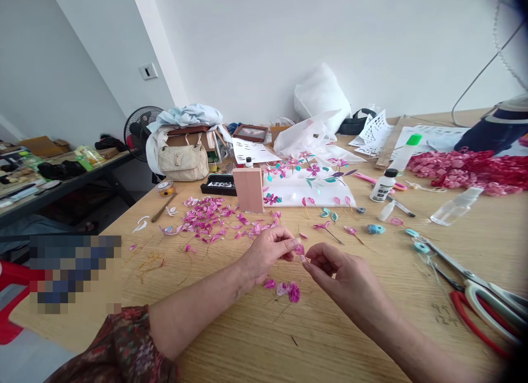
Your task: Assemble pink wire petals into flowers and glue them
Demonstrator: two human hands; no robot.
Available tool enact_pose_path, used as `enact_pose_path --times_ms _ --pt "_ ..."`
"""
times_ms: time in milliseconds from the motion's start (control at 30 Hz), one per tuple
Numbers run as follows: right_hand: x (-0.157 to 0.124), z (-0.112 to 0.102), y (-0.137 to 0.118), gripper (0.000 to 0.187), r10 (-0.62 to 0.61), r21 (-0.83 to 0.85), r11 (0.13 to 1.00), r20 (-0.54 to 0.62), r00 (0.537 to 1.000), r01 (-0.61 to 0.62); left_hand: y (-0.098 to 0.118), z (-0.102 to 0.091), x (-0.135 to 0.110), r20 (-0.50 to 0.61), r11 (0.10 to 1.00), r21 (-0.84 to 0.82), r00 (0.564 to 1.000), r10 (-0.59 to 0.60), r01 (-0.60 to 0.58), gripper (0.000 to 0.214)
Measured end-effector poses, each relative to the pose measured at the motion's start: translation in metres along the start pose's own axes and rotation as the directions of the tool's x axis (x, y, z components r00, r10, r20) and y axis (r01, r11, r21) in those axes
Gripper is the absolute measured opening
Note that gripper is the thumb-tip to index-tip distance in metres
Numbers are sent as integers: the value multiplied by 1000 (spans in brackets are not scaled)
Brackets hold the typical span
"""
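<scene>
A small pink petal [300, 250] is pinched between the thumb and fingers of my left hand [272, 253], above the wooden table. Close beside it, my right hand [336, 270] has its thumb and forefinger together at the petal's lower edge; what it grips there is too small to make out. Under my hands lie several magenta and pale pink blossoms [293, 291]. Beyond my left hand spreads a heap of loose pink petals [206, 218]. Stemmed petals [325, 227] lie just past my right hand.
A wooden block [248, 190] stands before a flower spray [305, 168] on white paper. To the right are scissors [466, 273], a white bottle with a black cap [383, 186], a clear spray bottle [456, 206] and pink ribbon flowers [457, 168]. A beige bag [184, 160] sits at the back left.
</scene>
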State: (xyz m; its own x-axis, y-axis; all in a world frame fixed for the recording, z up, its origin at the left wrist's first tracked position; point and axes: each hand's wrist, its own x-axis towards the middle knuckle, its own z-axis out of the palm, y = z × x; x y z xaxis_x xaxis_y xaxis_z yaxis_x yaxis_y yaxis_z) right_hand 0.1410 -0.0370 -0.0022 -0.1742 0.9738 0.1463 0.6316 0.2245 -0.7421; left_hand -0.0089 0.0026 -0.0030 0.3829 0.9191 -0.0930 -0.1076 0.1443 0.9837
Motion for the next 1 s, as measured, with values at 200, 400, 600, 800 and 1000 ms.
enact_pose_path --times_ms 200,400,600,800,1000 --pt "-3 0 -1 11 -36 -51 998 -50 998 33 -2 -2 0 18 1000 11 999 29 -29 26" --pt "0 -1 -1 11 77 151 986 -32 997 -71 -1 -2 -1 33 999 -50 999 -7 8 27" --pt "5 -1 -1 16 219 537 810 95 971 -236 -2 -4 -3 105 975 -204 992 -71 91 26" --pt "5 -3 0 19 214 649 715 150 965 -259 -1 -6 -3 148 927 -324 978 -149 190 26" --pt "5 -3 0 20 216 666 697 160 963 -267 0 -6 -3 162 908 -353 970 -179 227 27"
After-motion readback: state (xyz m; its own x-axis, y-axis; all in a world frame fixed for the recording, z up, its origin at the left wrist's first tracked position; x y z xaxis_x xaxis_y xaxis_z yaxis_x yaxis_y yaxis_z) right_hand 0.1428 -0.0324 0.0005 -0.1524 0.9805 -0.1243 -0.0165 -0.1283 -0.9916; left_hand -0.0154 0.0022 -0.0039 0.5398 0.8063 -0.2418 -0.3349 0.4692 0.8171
